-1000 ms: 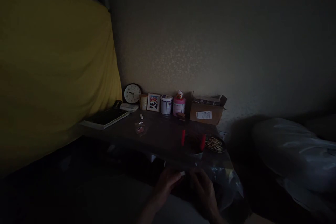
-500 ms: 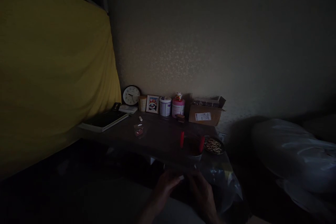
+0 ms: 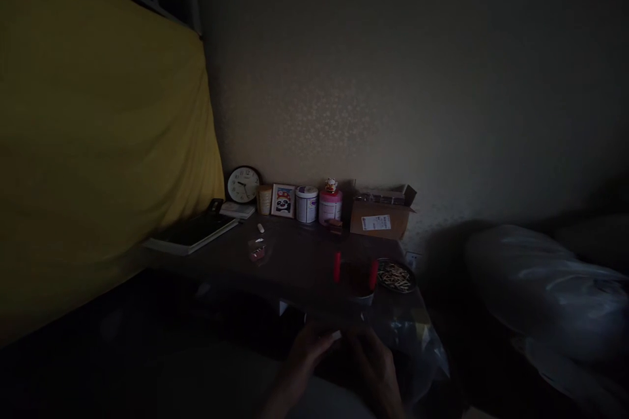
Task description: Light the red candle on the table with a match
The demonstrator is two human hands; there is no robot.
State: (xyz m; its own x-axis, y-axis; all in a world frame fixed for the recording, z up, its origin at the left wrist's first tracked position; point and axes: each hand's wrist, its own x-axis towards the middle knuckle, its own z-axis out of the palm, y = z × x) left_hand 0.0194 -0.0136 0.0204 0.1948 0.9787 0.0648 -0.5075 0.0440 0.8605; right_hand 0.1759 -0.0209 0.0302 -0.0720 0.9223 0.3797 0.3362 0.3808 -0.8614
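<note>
The left hand (image 3: 308, 348) has its fingers clamped on one white piece (image 3: 336, 335), before the tabletop (image 3: 295, 258); the right hand (image 3: 374, 360) is just beside, its fingers too dark to tell. The tabletop carries one bowl (image 3: 362, 300) with two red uprights (image 3: 337, 267), one dish (image 3: 413, 284), two tins (image 3: 307, 207), one clock (image 3: 243, 184), one box (image 3: 399, 224).

Head-worn view, facing forward-down across table (image 3: 295, 252) to wall (image 3: 466, 111); dim hands (image 3: 305, 355) seemingly nearest.

a small whitish piece (image 3: 336, 335), dimly seen, is held by the left hand's (image 3: 307, 352) fingers (image 3: 322, 344).
</note>
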